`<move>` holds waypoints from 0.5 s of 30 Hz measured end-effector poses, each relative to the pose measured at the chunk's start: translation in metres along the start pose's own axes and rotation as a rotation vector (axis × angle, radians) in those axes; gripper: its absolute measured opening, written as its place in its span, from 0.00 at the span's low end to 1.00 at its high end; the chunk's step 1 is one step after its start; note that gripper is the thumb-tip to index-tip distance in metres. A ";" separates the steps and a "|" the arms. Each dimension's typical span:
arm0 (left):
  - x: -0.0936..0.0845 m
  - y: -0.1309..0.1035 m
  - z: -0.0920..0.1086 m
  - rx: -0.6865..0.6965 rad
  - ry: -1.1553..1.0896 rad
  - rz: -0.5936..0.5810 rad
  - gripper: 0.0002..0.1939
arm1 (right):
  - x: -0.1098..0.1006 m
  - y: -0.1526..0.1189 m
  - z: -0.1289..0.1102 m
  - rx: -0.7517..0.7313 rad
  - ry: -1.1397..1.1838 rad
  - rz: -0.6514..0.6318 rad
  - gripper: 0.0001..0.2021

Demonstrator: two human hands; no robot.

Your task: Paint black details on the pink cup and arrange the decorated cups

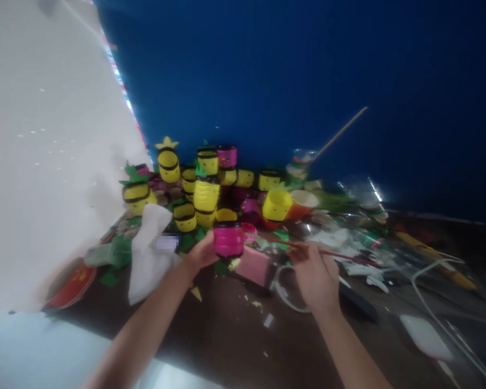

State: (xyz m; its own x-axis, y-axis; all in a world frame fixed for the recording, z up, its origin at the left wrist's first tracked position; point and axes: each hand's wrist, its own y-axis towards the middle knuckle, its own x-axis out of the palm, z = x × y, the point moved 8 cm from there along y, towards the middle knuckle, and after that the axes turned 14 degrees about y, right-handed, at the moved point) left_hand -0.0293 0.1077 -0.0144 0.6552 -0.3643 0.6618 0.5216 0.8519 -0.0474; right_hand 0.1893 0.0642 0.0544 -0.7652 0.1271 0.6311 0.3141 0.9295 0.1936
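Note:
My left hand (pixel 203 250) is closed round a magenta ribbed cup (pixel 229 241) with a black band at its rim, held upright above the table. In my right hand (pixel 315 273) a thin reddish paintbrush (pixel 340 255) is pinched, its tip pointing left toward the cup. Whether the tip touches the cup is too blurred to tell. Just behind the cup stand yellow cups with black bands, among them a tall yellow one (pixel 206 193). A small bright pink pot (pixel 249 231) shows right beside the magenta cup. Below the brush lies a pink block (pixel 254 265).
A white cloth or paper (pixel 146 265) and a red round container (pixel 73 282) are at the left. White scraps (pixel 332 239), a white cable (pixel 417 292) and a yellow-handled tool (pixel 437 259) lie right. A blue wall (pixel 291 70) rises behind the brown table (pixel 222 335).

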 end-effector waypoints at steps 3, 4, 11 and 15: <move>-0.002 0.000 0.000 -0.004 -0.008 0.027 0.14 | -0.006 0.003 -0.003 -0.038 0.017 0.033 0.08; -0.002 0.000 0.000 0.000 -0.012 0.028 0.14 | -0.008 0.004 -0.004 -0.045 0.031 0.046 0.08; 0.010 -0.001 0.005 0.029 0.037 -0.029 0.15 | 0.001 -0.002 -0.003 0.037 0.110 0.046 0.10; 0.013 -0.003 0.006 0.019 0.030 -0.039 0.13 | 0.004 -0.003 -0.002 0.029 0.116 0.039 0.09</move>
State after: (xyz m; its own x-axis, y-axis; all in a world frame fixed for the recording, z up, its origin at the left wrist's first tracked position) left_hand -0.0255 0.1031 -0.0010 0.6508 -0.4084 0.6401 0.5367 0.8437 -0.0074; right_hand 0.1862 0.0612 0.0573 -0.6821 0.1242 0.7206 0.3245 0.9345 0.1461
